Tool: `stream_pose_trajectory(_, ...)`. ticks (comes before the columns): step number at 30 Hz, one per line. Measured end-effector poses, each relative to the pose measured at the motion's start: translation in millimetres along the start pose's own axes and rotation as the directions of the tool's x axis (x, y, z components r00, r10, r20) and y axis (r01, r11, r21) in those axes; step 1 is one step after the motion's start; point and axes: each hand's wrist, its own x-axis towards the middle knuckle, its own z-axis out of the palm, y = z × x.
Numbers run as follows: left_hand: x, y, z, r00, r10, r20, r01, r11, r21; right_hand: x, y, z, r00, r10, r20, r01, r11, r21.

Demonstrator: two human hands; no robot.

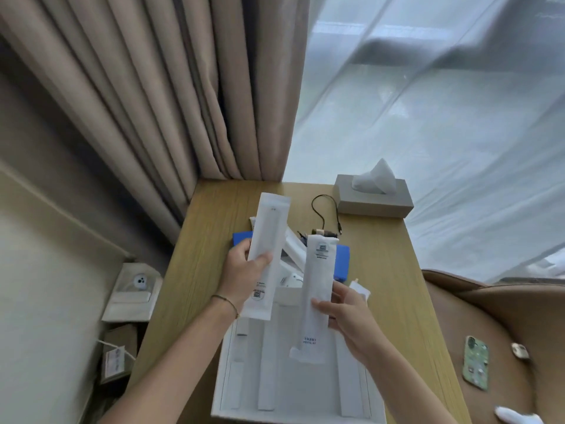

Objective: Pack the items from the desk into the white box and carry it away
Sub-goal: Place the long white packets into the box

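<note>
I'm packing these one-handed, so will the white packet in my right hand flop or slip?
The packet probably stays fairly stiff: it stands straight above the right hand. It seems light, held by thumb and fingers alone. Its smooth wrapper may be slippery.

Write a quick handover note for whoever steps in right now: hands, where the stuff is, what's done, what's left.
Left hand: grips one long white packet, raised above the desk.
Right hand: grips a second white packet, marked dental kit, over the white box.
White box: open on the desk's near edge, several long packets already lying inside.
Left to do: put both held packets in, then the remaining packets and blue item behind the box. The black cable is still out too. Then carry the box away.
</note>
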Motion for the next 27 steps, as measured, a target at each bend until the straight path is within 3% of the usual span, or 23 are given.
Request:
stream_pose_trajectory(11, -52.6, -64.9, -42.7, 0.984, -0.176, -0.014, 0.176, 0.984, -0.039, 2.8, 89.2, 11.7, 0.979, 0.177, -0.1, -0.198, 0.943, -0.267)
stream_pose_trajectory(19, -70.0, -79.8, -52.5, 0.984, -0.176, 0.003, 0.176, 0.983, -0.053, 18.6, 120.2, 23.1, 0.942, 0.323, -0.094, -0.336, 0.885, -0.322)
stream_pose_trajectory(27, -81.7, -83.2, -57.6, 0.983, -0.184, 0.011, 0.184, 0.982, -0.048, 35.9, 125.5, 28.2, 0.938, 0.32, -0.133, -0.342, 0.792, -0.505)
